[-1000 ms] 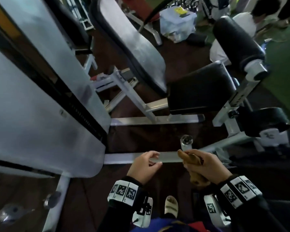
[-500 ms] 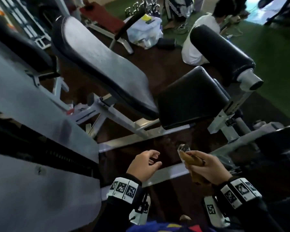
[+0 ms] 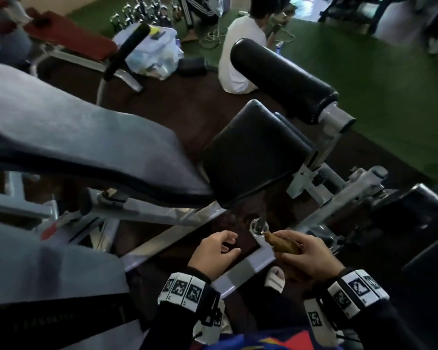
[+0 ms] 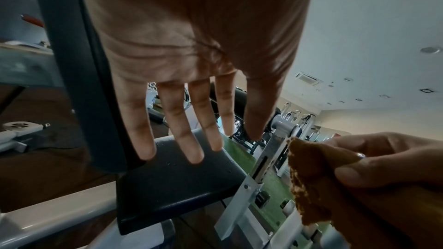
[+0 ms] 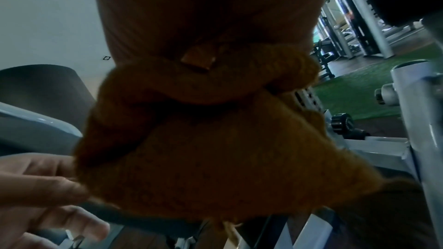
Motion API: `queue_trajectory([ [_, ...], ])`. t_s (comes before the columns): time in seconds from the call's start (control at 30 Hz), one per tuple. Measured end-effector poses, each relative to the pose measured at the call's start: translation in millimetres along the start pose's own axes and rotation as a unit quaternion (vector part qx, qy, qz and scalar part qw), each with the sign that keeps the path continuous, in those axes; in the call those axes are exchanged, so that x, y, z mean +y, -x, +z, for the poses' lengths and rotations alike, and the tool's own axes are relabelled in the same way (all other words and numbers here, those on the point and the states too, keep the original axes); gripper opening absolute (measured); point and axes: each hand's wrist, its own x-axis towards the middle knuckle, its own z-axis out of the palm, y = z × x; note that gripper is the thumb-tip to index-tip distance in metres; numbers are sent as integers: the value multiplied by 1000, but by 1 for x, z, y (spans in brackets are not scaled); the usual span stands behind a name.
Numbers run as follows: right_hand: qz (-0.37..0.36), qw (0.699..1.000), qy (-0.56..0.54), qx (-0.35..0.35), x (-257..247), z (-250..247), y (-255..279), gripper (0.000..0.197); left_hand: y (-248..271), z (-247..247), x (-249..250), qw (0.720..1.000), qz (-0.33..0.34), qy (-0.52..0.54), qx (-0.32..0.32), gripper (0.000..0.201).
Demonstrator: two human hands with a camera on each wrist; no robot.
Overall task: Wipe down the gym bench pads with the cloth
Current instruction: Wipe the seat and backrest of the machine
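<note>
My right hand [image 3: 306, 251] grips a bunched brown cloth [image 3: 282, 245], low in the head view; the right wrist view is mostly filled by that cloth [image 5: 203, 149]. Just left of it my left hand [image 3: 216, 251] hovers empty with fingers spread [image 4: 172, 130]. Ahead stand the bench's long grey back pad [image 3: 86, 137], the square black seat pad [image 3: 256, 152] and a black roller pad [image 3: 281, 79]. Both hands are short of the pads and touch none. The seat pad [image 4: 172, 183] carries small water drops.
The grey steel frame [image 3: 162, 238] and a round peg [image 3: 259, 227] lie just ahead of my hands. A person in a white shirt [image 3: 240, 49] sits on the floor beyond the roller. A red bench [image 3: 68, 39] and a clear bag [image 3: 154, 51] are farther back.
My view has swung up and left, so the bench pads now fill the centre. The left hand's fingers have spread out. The right hand still holds the cloth.
</note>
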Motion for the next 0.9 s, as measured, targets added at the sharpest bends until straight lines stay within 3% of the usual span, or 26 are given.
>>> queue_trajectory([
  [0.4, -11, 1000, 27, 6, 18, -75, -102, 50, -122, 22, 44, 999, -26, 17, 9, 27],
  [0.67, 33, 999, 41, 7, 36, -75, -165, 53, -201, 18, 50, 998, -42, 36, 1, 27],
  [0.9, 95, 994, 31, 44, 56, -62, -239, 52, -312, 10, 33, 997, -67, 22, -27, 27],
])
